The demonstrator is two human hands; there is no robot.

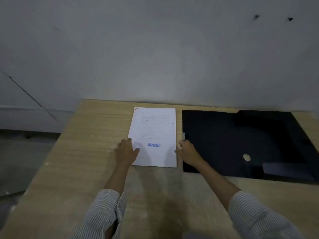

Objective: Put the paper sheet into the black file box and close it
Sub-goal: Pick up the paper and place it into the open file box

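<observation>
Sheet and file box side by side on the table.

Paper sheet (153,135) flat on the table (77,152), near its far edge at 12 o'clock. File box (241,144) just beside the sheet at 3 o'clock, apart from it, lying flat. Left hand (126,150) on the sheet's 9 o'clock edge. Right hand (187,152) at the sheet's 3 o'clock edge, over the gap and the box's near corner.

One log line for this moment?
white paper sheet: flat on wooden table | left hand, right hand: at its edges | black file box: open
</observation>
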